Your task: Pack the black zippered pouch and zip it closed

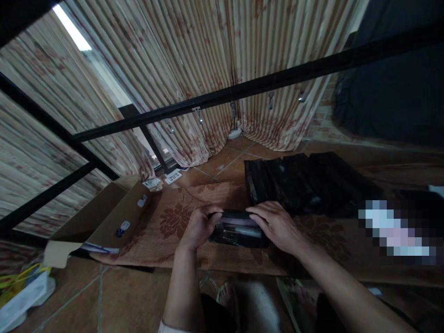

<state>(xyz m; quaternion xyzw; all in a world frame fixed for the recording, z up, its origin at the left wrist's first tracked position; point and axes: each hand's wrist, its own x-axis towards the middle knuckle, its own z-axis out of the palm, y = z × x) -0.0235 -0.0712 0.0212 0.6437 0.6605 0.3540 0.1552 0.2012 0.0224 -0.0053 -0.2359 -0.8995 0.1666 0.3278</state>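
Observation:
A small dark plastic-wrapped packet (237,230) lies on a brown floral mat (173,217) on the floor. My left hand (199,226) grips the packet's left end with the fingers curled over its top edge. My right hand (275,223) lies over its right end, fingers closed on it. Just behind the packet sits a row of several similar black packets (305,182).
An open cardboard box (104,217) lies at the mat's left. Black metal frame bars (243,90) cross overhead. Striped curtains (194,69) hang behind. A white bag with yellow cord (24,286) sits at the lower left. My feet (227,296) show at the bottom, on tiled floor.

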